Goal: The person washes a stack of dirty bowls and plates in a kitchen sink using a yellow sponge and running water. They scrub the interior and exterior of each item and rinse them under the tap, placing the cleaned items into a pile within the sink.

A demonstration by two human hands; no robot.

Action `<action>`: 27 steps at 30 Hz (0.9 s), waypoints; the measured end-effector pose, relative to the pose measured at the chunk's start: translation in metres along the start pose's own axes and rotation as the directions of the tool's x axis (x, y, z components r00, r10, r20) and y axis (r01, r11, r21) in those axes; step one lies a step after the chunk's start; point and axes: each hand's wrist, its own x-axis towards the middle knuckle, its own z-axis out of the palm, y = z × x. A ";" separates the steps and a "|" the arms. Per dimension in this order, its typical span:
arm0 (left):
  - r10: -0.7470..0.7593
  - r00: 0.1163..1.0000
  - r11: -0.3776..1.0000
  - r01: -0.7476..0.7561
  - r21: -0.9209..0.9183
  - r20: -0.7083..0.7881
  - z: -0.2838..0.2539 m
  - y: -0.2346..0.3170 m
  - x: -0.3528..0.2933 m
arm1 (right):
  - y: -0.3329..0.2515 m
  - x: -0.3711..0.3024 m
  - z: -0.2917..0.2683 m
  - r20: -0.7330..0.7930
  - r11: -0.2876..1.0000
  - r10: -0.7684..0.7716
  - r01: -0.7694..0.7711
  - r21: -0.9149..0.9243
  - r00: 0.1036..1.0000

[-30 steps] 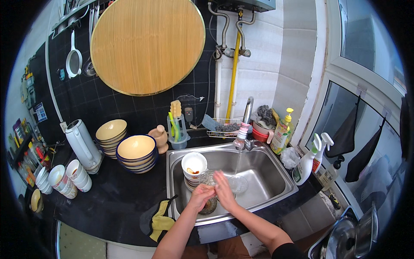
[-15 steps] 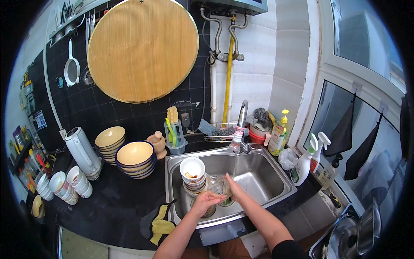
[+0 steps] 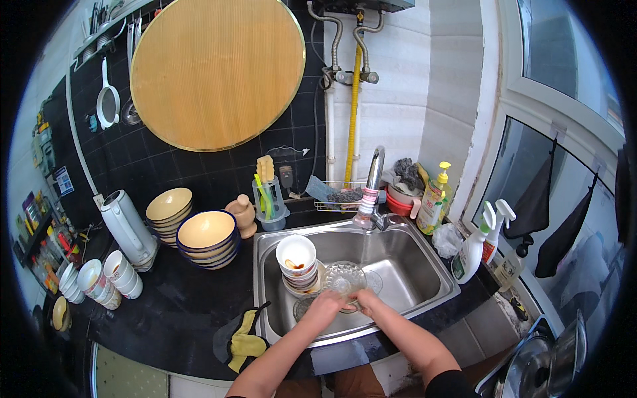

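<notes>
Over the steel sink (image 3: 415,307), a clear patterned glass bowl (image 3: 346,273) is between my hands. My left hand (image 3: 325,308) is closed on the bowl's near left edge. Close beside it, my right hand (image 3: 367,302) grips the near right edge; some fingertips of both are hidden. Left of the bowl, a stack of white bowls (image 3: 296,252) stands in the sink, the top one stained reddish brown inside. More clear glass (image 3: 304,306) shows partly behind my left hand. The tap (image 3: 373,182) stands above, with a faint stream of water falling behind the glass bowl.
Stacked cream bowls (image 3: 208,231), a wooden mortar (image 3: 243,215) and a kettle (image 3: 126,225) stand left on the black counter. A yellow and grey cloth (image 3: 247,341) lies by the sink's left corner. Soap (image 3: 434,199) and spray bottles (image 3: 472,252) line the right side.
My right hand has come down and toward my left hand. The glass bowl has turned in my grip, its patterned inside now showing. The view has shifted slightly.
</notes>
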 end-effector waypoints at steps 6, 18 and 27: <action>-0.368 0.891 0.930 0.358 -0.085 -0.265 -0.023 -0.002 -0.012 | -0.038 0.031 -0.038 -0.153 0.877 -0.211 0.118 -0.466 0.965; -0.944 0.301 0.249 0.921 0.301 -0.139 0.008 -0.044 -0.050 | -0.003 0.135 -0.112 -0.461 0.559 -0.080 -0.343 -0.755 0.884; -0.961 0.029 0.137 0.915 0.380 0.275 0.003 -0.050 -0.053 | -0.026 0.072 -0.090 -0.298 0.241 -0.379 -0.217 -0.946 0.876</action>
